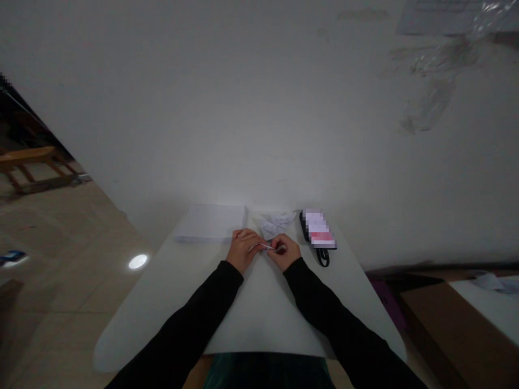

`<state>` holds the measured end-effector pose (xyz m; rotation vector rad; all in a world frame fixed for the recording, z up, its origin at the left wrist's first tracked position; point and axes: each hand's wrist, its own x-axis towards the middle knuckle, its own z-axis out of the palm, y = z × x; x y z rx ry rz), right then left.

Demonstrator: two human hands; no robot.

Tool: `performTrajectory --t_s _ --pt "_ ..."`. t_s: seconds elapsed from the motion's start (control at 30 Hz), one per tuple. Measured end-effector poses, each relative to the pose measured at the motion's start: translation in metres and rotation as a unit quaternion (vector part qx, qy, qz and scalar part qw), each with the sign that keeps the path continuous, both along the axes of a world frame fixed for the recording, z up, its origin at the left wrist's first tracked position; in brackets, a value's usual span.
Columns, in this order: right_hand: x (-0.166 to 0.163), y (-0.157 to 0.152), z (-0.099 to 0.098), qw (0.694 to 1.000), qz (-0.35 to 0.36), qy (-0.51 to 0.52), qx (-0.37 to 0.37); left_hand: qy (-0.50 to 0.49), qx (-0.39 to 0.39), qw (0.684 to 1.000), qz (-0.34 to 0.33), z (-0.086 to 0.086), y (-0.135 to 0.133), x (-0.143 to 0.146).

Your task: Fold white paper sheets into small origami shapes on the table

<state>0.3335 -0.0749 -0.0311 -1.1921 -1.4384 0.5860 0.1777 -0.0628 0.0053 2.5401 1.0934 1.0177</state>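
Observation:
My left hand (242,247) and my right hand (286,252) meet over the far middle of a white table (170,302). Both pinch a small folded piece of white paper (264,247) between their fingertips. Black sleeves cover both arms. Just beyond the hands lies a crumpled or folded white paper shape (275,222). A stack of white sheets (211,222) rests on the table to the left of my left hand.
A dark phone-like object (319,233) with a black strap lies at the table's far right. A white wall rises behind the table. Tiled floor and a wooden bench (28,162) are at left, a brown desk (446,319) at right.

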Motion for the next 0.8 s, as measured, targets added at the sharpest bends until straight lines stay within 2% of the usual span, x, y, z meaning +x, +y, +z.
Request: performTrajectory --t_s 0.17,0.27,0.5,0.7,0.8 --pt "0.003 0.002 -0.001 1.0 -0.002 0.0 -0.001 -0.007 -0.012 0.999 0.05 -0.001 -0.001 0.003" --pt "0.006 0.005 -0.003 1.0 0.008 -0.008 -0.007 -0.005 -0.016 0.998 0.054 -0.004 0.003 0.002" --pt "0.014 0.007 -0.003 0.994 0.105 -0.027 0.004 -0.037 -0.031 0.997 0.052 -0.013 0.018 -0.01" --pt "0.023 0.011 0.0 0.985 0.153 -0.071 0.026 0.034 0.0 0.996 0.085 -0.005 0.011 -0.013" --pt "0.029 0.014 0.0 0.984 0.158 -0.08 0.028 0.072 0.009 0.995 0.064 -0.003 0.01 -0.016"
